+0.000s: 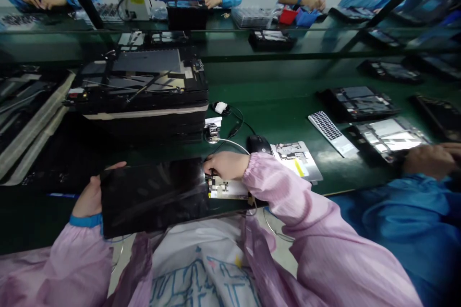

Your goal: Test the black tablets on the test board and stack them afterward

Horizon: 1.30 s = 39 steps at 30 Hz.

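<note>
Black glass display panel (pixel 151 196) at lower centre of the frame, over the green surface (pixel 273 100). Hands apart: left hand (pixel 91 199) clamped on the panel's left edge, thumb across the front; right hand (pixel 225 165) at the panel's right edge, firmness of grip unclear. Just below the right hand, circuit board (pixel 226 188) on white backing, partly under the panel. Beyond it, black HP mouse (pixel 258 144). Centre left, stack of black device housings (pixel 140 105). Far right, co-worker's hand (pixel 428 160) beside an opened tablet frame (pixel 391 139); silver keyboard (pixel 333 133) nearby.
</note>
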Motion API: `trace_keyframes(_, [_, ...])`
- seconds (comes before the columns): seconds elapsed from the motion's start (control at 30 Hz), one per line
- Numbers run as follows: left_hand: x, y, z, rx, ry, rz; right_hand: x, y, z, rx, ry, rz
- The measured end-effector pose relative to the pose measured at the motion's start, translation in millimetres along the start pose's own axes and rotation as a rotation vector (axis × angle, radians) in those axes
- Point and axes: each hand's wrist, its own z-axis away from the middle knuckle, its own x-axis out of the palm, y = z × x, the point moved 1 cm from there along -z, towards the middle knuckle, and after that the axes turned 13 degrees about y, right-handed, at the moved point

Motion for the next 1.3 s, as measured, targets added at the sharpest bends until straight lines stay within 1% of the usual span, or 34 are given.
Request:
trace_keyframes(0.07, [-2.7, 0.2, -0.5, -0.024, -0.034, 0.019, -0.9, -1.4, 2.0, 0.033, 0.044, -0.001])
trace_keyframes(0.13, [-5.6, 0.1, -2.4, -0.041, -0.084, 0.022, 0.0, -3.9, 7.9, 0.099, 0.128, -0.018])
trace_keyframes(0.2, [-7.8, -0.4, -4.6, -0.045, -0.111, 0.021, 5.3, -9.4, 18.0, 0.173, 0.219, -0.025])
trace_keyframes(0.27, [-8.3, -1.4, -5.6, -0.043, -0.100, 0.026, 16.5, -19.2, 30.3, 0.283, 0.360, -0.042])
trace_keyframes(0.33, [-7.1, -2.8, -4.8, -0.043, -0.073, 0.032, 32.5, -32.2, 42.0, 0.438, 0.568, -0.096])
trace_keyframes(0.4, [-5.1, -4.4, -3.1, -0.045, -0.043, 0.040, 50.4, -45.9, 49.7, 0.535, 0.711, -0.131])
trace_keyframes(0.47, [-3.4, -5.9, -1.6, -0.041, -0.008, 0.051, 64.7, -56.1, 52.2, 0.587, 0.800, -0.129])
trace_keyframes(0.53, [-2.2, -7.0, -0.9, -0.038, 0.014, 0.056, 72.6, -60.5, 50.8, 0.625, 0.858, -0.120])
trace_keyframes(0.7, [2.5, -5.2, 0.5, -0.021, 0.007, 0.079, 75.0, -57.0, 43.5, 0.684, 0.896, -0.097])
trace_keyframes(0.9, [8.6, -0.3, 3.7, -0.049, -0.006, 0.078, 78.2, -56.7, 41.0, 0.718, 0.913, -0.077])
trace_keyframes(1.17, [6.4, -1.9, 3.0, -0.052, -0.005, 0.068, 79.5, -61.9, 38.9, 0.741, 0.922, -0.047])
trace_keyframes(1.3, [4.0, -2.2, 2.5, -0.043, -0.036, 0.071, 79.9, -61.8, 39.0, 0.736, 0.920, -0.044])
